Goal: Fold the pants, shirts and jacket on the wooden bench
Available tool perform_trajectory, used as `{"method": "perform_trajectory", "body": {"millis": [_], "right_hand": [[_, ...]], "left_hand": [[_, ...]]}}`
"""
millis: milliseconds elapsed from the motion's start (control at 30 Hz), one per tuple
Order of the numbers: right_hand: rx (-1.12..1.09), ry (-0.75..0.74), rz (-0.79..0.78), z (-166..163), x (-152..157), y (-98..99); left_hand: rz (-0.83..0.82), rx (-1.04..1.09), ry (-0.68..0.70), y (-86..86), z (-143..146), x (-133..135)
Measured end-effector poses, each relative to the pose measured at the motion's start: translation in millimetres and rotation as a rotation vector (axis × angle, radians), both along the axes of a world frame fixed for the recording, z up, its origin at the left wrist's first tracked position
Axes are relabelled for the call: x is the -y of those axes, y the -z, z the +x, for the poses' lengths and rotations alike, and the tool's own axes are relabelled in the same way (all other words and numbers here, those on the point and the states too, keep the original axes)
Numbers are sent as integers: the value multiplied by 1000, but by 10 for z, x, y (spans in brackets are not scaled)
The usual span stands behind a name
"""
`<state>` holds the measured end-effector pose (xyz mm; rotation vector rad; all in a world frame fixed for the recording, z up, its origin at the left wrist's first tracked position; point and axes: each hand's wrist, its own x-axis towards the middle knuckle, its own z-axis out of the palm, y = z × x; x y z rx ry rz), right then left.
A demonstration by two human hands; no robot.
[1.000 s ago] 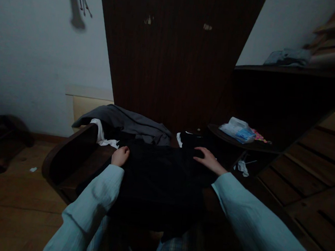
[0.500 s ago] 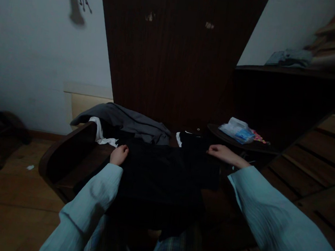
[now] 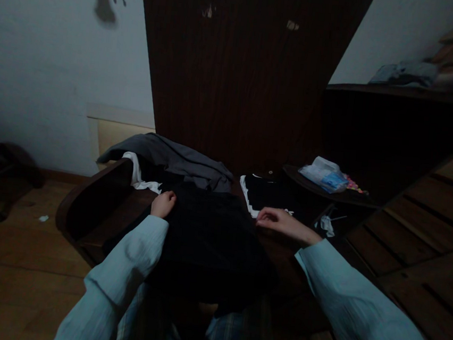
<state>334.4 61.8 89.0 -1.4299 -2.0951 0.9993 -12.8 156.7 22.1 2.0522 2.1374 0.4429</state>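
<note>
A black short-sleeved shirt (image 3: 212,233) lies spread in front of me on a dark wooden bench (image 3: 109,217), its lower part near my lap. My left hand (image 3: 163,204) is closed at the shirt's upper left edge, with cloth pinched under the fingers. My right hand (image 3: 277,221) hovers by the shirt's right edge, fingers loosely bent and a gap between thumb and forefinger; no cloth shows in it. Just beyond that hand is a stack of folded black and white clothes (image 3: 268,193). The dimness hides most folds in the black cloth.
A grey garment (image 3: 171,156) and a white cloth (image 3: 140,175) lie over the bench's left arm. Right of the stack, a small shelf (image 3: 298,178) bears a plastic packet (image 3: 324,175). A dark wooden panel (image 3: 238,85) stands behind. Slatted wood (image 3: 417,220) rises at the right.
My right hand has moved left and inward, and the shirt's right sleeve now lies folded in over the body. More of the folded stack shows. The left hand stays in place.
</note>
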Motion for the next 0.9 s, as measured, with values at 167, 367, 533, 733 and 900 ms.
{"method": "perform_trajectory", "body": {"millis": [167,367,533,733,900], "right_hand": [[184,-103,53,-191,424,314],[79,-115,15,-236,230,244],[-25,293,96,-264,-352,196],[146,296,353,-636,-469,689],[372,164,526,-759,-399,981]], "left_hand": [[-2,3,5,16,-1,-14],[-5,-1,-6,10,0,-10],[14,28,-8,-6,4,15],[17,37,-12,-11,11,26],[19,30,-5,11,6,9]]}}
